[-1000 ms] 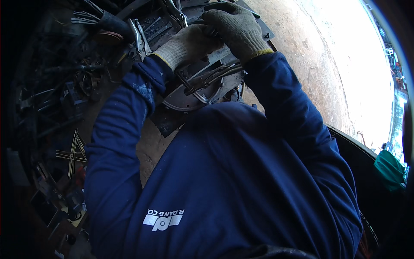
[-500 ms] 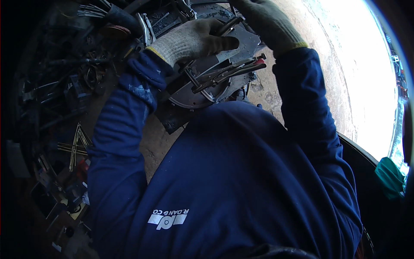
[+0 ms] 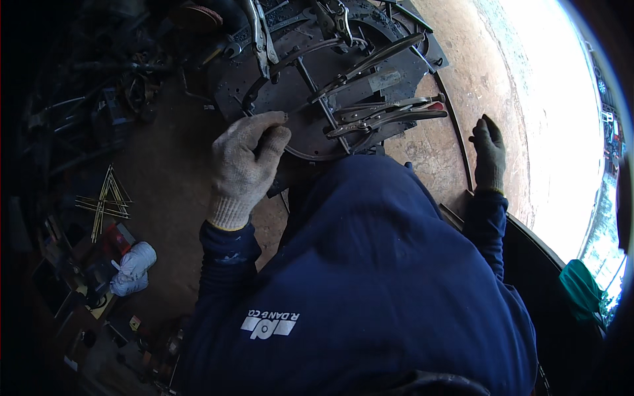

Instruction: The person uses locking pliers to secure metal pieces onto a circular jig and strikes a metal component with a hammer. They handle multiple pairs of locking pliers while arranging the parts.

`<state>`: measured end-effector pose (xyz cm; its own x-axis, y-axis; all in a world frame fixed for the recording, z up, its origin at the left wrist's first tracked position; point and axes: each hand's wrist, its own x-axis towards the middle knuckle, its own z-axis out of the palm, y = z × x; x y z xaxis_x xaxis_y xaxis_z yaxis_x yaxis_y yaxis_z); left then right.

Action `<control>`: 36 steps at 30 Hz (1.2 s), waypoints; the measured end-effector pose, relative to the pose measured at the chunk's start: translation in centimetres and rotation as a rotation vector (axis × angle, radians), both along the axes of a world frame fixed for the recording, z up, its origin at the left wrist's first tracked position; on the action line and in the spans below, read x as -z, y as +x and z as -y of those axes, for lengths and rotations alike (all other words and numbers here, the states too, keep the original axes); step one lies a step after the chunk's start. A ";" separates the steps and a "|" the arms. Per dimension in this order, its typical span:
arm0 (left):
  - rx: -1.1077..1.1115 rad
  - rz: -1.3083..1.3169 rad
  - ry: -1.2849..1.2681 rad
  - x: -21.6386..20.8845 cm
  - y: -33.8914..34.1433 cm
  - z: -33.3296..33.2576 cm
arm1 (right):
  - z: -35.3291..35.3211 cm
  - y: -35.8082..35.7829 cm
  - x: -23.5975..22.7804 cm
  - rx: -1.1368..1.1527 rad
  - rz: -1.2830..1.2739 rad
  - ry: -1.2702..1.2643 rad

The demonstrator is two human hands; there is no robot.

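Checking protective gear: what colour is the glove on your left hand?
Light grey-white knit glove over the left hand, clearest in the head view.

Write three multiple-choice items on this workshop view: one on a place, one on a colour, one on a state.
1. Where does the left hand rest?
A. on the edge of the round metal plate
B. on the white cloth bundle
C. in a pocket

2. What colour are the sleeves?
A. red
B. dark blue
C. yellow

3. What state is the right hand in?
A. gripping the locking pliers
B. gloved, holding nothing, apart from the plate
C. bare, closed on a hammer

Answers:
1 A: its fingers touch the plate's rim.
2 B: both arms show dark blue fabric.
3 B: it is gloved and grips nothing.
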<state>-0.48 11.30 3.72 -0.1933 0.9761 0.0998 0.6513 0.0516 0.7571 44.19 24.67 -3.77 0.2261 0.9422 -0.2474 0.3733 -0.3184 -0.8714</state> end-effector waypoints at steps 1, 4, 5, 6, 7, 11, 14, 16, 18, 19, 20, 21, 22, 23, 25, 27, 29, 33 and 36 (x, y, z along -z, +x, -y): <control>0.002 -0.028 0.036 1.0 0.5 0.0 | 0.8 -0.2 1.1 -0.030 0.061 -0.017; -0.064 -0.067 0.117 1.1 1.7 -1.2 | 1.5 -1.1 3.0 -0.137 0.132 -0.068; -0.097 -0.070 0.140 1.0 1.9 -1.8 | 1.6 -1.7 3.3 -0.175 0.159 -0.049; -0.079 -0.098 0.080 1.1 1.8 -2.4 | 1.7 -2.0 3.4 -0.210 0.178 -0.080; -0.065 -0.130 0.023 1.1 1.6 -3.2 | 1.6 -2.4 3.3 -0.248 0.195 -0.108; -0.060 -0.122 -0.175 0.9 2.2 -6.0 | 2.8 -3.3 3.9 -0.336 0.213 -0.200; -0.102 -0.192 -0.250 0.2 3.2 -7.1 | 4.8 -3.1 4.7 -0.384 0.285 -0.278; -0.141 -0.215 -0.328 0.0 3.5 -7.8 | 6.0 -1.8 6.1 -0.401 0.313 -0.391; -0.136 -0.230 -0.343 0.3 3.4 -8.3 | 7.3 -0.2 8.1 -0.424 0.321 -0.473; -0.127 -0.248 -0.291 0.8 3.3 -8.5 | 8.0 0.6 8.6 -0.404 0.317 -0.513; -0.115 -0.265 -0.240 1.2 3.4 -8.7 | 8.8 3.0 11.3 -0.413 0.323 -0.525; -0.113 -0.289 -0.194 1.9 3.2 -8.6 | 9.4 3.9 12.6 -0.348 0.245 -0.611; -0.029 -0.441 -0.079 2.6 3.0 -8.5 | 10.0 4.6 13.7 -0.285 0.167 -0.697; 0.056 -0.593 0.034 3.3 2.7 -8.4 | 10.7 5.7 15.4 -0.206 0.125 -0.769; 0.070 -0.630 0.063 4.1 2.3 -8.1 | 11.7 7.5 17.7 -0.169 0.085 -0.904; -0.082 -0.391 -0.085 4.1 2.3 -8.1 | 11.7 8.5 19.6 -0.248 0.090 -0.966; -0.189 -0.274 -0.286 1.1 3.6 -8.3 | 11.3 9.6 21.5 -0.305 0.082 -0.974; -0.167 -0.182 -0.325 -0.1 3.3 -7.4 | 7.6 9.5 22.6 -0.185 -0.183 -0.881; -0.177 -0.104 -0.142 0.0 2.2 -5.8 | 5.0 9.2 22.0 -0.118 -0.194 -0.782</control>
